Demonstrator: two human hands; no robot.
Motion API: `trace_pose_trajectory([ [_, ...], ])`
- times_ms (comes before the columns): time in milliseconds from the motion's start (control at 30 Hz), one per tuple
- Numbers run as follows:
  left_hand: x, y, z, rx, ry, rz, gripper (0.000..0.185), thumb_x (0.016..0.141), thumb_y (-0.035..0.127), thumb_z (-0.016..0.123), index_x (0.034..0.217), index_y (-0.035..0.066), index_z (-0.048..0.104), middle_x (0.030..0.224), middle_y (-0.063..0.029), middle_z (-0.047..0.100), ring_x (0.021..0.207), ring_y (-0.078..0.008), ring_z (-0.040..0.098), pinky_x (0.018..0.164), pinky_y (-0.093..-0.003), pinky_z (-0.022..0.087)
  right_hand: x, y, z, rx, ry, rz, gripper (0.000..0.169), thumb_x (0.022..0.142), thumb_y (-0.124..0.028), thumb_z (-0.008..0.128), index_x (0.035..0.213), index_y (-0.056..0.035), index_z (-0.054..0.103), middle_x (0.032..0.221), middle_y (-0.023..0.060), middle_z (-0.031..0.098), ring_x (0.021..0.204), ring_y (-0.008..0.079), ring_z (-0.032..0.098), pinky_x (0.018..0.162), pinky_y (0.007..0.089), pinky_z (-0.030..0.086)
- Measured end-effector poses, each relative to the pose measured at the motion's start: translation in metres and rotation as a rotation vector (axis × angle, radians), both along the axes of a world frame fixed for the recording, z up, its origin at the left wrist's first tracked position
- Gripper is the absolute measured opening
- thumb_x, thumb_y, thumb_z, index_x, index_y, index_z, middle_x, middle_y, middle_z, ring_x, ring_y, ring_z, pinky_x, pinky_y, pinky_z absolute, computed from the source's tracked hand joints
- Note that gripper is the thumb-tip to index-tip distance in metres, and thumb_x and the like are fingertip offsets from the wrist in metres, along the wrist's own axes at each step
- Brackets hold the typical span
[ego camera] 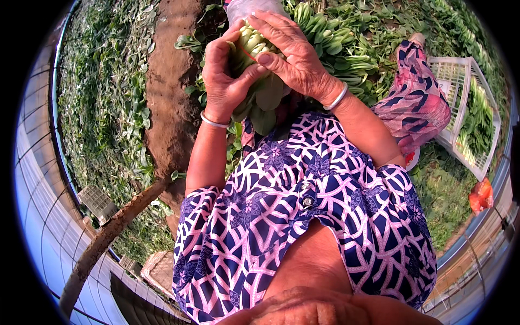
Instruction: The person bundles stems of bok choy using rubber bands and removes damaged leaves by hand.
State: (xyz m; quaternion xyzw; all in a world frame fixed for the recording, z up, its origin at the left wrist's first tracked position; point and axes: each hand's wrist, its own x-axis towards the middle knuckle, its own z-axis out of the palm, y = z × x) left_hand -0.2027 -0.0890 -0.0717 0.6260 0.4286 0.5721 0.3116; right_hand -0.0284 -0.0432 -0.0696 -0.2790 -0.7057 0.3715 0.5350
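Between my two hands is a bundle of leafy greens, likely bok choy [254,40], its pale stem ends pointing away from me and its dark leaves hanging toward my lap. A thin red band [246,53] crosses the stems. My left hand [223,75] cups the bundle's left side, the thumb lying across its near side. From the right, my right hand [294,55] grips it, with fingers over the stem ends and the thumb near the band. The fingers hide much of the bundle. More cut bok choy [329,34] lies on the ground just beyond my right hand.
A white plastic crate [463,101] holding greens stands at the right, beside my bent leg [418,97]. A bare soil strip [172,81] runs along the left, with a rough pole [118,215] near it. Leafy plants [105,89] grow beyond. An orange bag [481,196] lies at lower right.
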Motion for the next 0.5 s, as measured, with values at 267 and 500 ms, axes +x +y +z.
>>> trace_pose_trajectory([
  [267,0.003,-0.013,0.01,-0.205,0.234,0.221,0.114,0.055,0.03,0.099,0.142,-0.002,0.032,0.134,-0.0167,0.049,0.121,-0.0239,0.053,0.104,-0.0366,0.045,0.016,-0.016,-0.034,-0.133,-0.219,-0.077,0.038,0.088,-0.023,0.071,0.115,0.0039,0.067,0.129,0.0177,0.057,0.12,0.0343,0.055,0.104,0.0404,0.044],
  [500,-0.011,-0.039,-0.008,-0.009,0.192,0.411,0.113,0.053,0.023,0.099,0.14,0.0,0.032,0.129,-0.0113,0.045,0.117,-0.0222,0.052,0.104,-0.0364,0.043,-0.004,-0.039,0.002,0.038,-0.2,-0.021,0.047,0.078,-0.018,0.077,0.117,0.0055,0.066,0.134,0.0162,0.055,0.128,0.0345,0.047,0.11,0.0429,0.038],
])
